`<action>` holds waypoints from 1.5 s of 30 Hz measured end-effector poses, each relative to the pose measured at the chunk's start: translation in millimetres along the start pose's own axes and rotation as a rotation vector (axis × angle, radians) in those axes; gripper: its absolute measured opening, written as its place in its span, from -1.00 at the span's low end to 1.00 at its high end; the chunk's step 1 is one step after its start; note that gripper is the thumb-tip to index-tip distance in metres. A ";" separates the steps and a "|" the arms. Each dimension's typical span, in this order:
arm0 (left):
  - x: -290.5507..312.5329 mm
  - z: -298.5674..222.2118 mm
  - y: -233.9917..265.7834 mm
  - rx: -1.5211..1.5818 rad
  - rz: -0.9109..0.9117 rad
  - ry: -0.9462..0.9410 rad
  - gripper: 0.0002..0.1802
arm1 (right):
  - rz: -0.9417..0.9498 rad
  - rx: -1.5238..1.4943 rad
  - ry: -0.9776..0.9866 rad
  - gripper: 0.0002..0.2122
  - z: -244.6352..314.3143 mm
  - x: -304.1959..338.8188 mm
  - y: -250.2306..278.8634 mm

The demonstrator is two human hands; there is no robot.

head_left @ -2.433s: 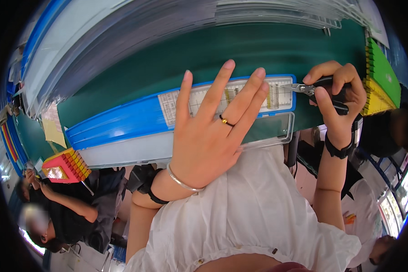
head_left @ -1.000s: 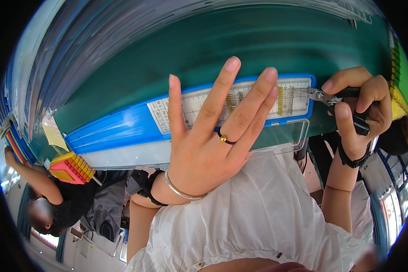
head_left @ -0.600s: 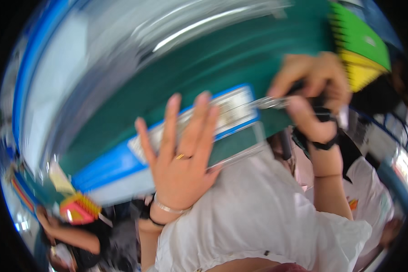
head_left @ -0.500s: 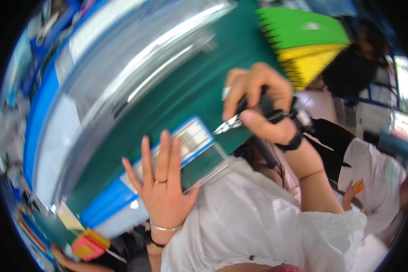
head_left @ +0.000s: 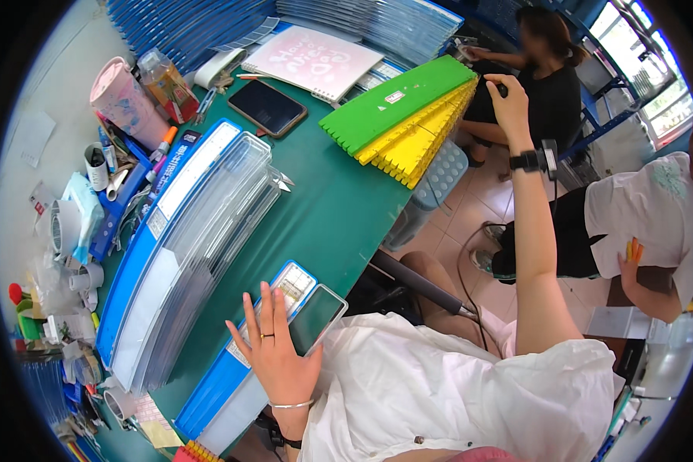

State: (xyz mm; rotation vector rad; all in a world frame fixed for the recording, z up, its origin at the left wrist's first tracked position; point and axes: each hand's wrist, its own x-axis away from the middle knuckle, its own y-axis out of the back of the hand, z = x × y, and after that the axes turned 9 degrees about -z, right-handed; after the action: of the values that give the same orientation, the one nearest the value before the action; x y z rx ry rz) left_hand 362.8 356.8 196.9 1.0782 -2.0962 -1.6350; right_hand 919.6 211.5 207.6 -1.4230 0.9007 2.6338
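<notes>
My left hand (head_left: 279, 358) lies flat with fingers stretched on a long clear plastic piece with a blue edge strip (head_left: 291, 279), at the table's near edge. Its clear end sticks out to the right of my fingers. My right hand (head_left: 508, 104) is raised at arm's length, beside a stack of green and yellow notched boards (head_left: 399, 95). Its fingers are closed on pliers, of which only a black handle end (head_left: 503, 90) shows; the jaws are hidden. Left of the plastic piece lies a stack of similar blue-edged clear pieces (head_left: 185, 254).
A phone (head_left: 267, 107) and a pink-white notebook (head_left: 309, 61) lie at the back of the green table (head_left: 339, 204). A pink tumbler (head_left: 128, 96) and pen holders stand at the left. A grey-blue plastic stool (head_left: 439, 181) is beyond the right edge. Two people are at the right.
My right hand has moved away from the plastic piece, up and to the far right, with the pliers. My left hand stays on the piece. The view has shifted and shows more table.
</notes>
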 end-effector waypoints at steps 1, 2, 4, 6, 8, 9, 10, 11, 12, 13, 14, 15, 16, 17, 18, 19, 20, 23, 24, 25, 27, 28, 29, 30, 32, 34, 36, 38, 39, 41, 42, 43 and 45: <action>-0.5 0.5 0.2 0.013 0.001 -0.001 0.11 | -0.001 0.082 0.045 -0.86 -0.3 -3.5 -4.7; -0.8 0.7 -0.2 0.027 0.003 -0.003 0.12 | -0.005 0.073 0.048 -0.86 -1.5 -3.8 -8.1; -0.1 3.9 -2.6 0.027 -0.008 -0.002 0.12 | 0.081 0.219 0.120 -0.87 9.6 -2.1 -18.4; 2.1 5.2 -3.6 0.025 -0.023 -0.002 0.13 | 0.097 0.271 0.130 -0.87 19.6 2.2 -21.8; 4.9 4.3 -2.1 0.019 -0.040 0.001 0.14 | 0.115 0.343 0.142 -0.89 30.3 1.4 -26.5; 4.2 4.4 -2.4 0.013 -0.042 0.000 0.14 | 0.113 0.338 0.139 -0.89 28.8 -0.2 -29.5; 3.2 4.1 -2.4 0.017 -0.033 0.003 0.14 | 0.123 0.370 0.149 -0.89 24.6 -4.3 -33.1; 1.8 4.1 -2.0 0.021 -0.024 0.005 0.13 | 0.133 0.404 0.158 -0.89 20.3 -9.7 -36.0; 2.3 5.0 -1.3 0.016 -0.024 0.009 0.13 | 0.134 0.397 0.157 -0.89 16.8 -14.1 -40.1; 2.6 3.7 -1.0 0.017 -0.022 0.006 0.13 | 0.185 0.369 0.160 -0.88 9.1 -19.6 -39.6; 2.0 2.2 -0.8 0.019 -0.019 0.002 0.13 | 0.235 0.343 0.162 -0.87 0.7 -26.8 -37.5; 1.2 0.8 -1.3 0.021 -0.017 -0.006 0.13 | 0.232 0.348 0.157 -0.87 -15.0 -37.5 -33.2; -0.5 -0.7 -2.6 0.012 -0.018 -0.021 0.13 | 0.289 0.156 0.038 -0.85 -34.3 -49.2 -27.3; -2.0 -1.8 -3.3 0.002 -0.019 -0.034 0.13 | 0.343 -0.040 -0.079 -0.83 -45.2 -54.4 -22.4; 0.8 -0.2 -2.3 -0.004 -0.018 -0.021 0.13 | 0.300 -0.207 -0.206 -0.81 -30.1 -48.7 -19.9; 2.9 1.5 -1.2 0.005 -0.008 -0.018 0.16 | 0.214 -0.218 -0.078 -0.82 -5.4 -45.3 -8.5; 4.6 2.4 -1.4 0.017 -0.001 -0.008 0.18 | 0.224 -0.326 -0.049 -0.84 34.6 -41.4 11.3; 6.4 -4.4 12.5 0.068 -0.074 -0.025 0.25 | 0.181 -0.365 0.083 -0.90 149.9 -21.9 108.2; 11.6 -4.2 18.7 0.063 -0.075 -0.008 0.25 | 0.193 -0.406 -0.017 -0.91 189.2 -10.3 134.4; 13.7 -6.0 27.1 0.286 -0.176 -0.009 0.27 | 0.159 -0.560 0.054 -0.91 206.8 -2.6 156.2; 15.2 -16.5 44.6 0.519 -0.267 -0.026 0.30 | 0.177 -0.891 0.067 -0.89 238.0 6.0 201.0; 16.1 -24.1 52.0 0.859 -0.261 -0.046 0.32 | 0.323 -1.128 0.052 -0.88 243.9 5.9 214.3; 10.7 -31.8 58.5 1.203 -0.252 -0.077 0.33 | 0.465 -1.360 0.042 -0.85 247.3 6.8 222.4; -2.2 -44.1 66.6 1.357 -0.141 -0.105 0.35 | 0.501 -1.486 -0.070 -0.79 256.4 14.0 223.7; -30.8 -70.0 68.9 1.258 -0.040 -0.210 0.33 | 0.640 -1.696 -0.168 -0.66 274.1 21.5 208.2; -46.8 -95.7 58.3 1.256 0.015 -0.273 0.31 | 0.744 -1.642 -0.112 -0.72 301.8 33.7 174.2; -51.8 -106.1 45.7 1.068 -0.002 -0.393 0.15 | 0.943 -1.606 -0.372 -0.86 335.3 58.5 166.4; -45.7 -112.4 25.5 1.129 -0.037 -0.380 0.05 | 1.217 -1.475 -0.378 -0.87 333.8 59.9 172.4; -45.0 -115.8 21.0 1.198 0.058 -0.410 -0.23 | 1.224 -1.485 -0.335 -0.87 329.8 65.7 172.8; -44.6 -118.3 14.8 1.329 0.251 -0.456 -0.76 | 1.015 -1.477 -0.471 -0.83 322.3 66.2 181.5; -48.1 -121.0 12.5 1.263 0.233 -0.487 -0.81 | 0.975 -1.556 -0.271 -0.93 299.8 58.3 178.6; -51.9 -121.0 9.7 1.197 0.217 -0.510 -0.86 | 0.743 -1.583 -0.329 -0.87 295.7 60.5 182.6; -54.6 -122.4 11.1 1.201 0.154 -0.500 -0.91 | 0.438 -1.665 -0.163 -0.81 261.6 49.0 203.5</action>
State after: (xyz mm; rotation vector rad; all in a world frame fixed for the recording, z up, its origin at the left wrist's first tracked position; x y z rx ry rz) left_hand 471.6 307.9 259.2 0.6964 -3.5057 -0.4456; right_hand 635.4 158.4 377.0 -0.8636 -1.6021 3.6964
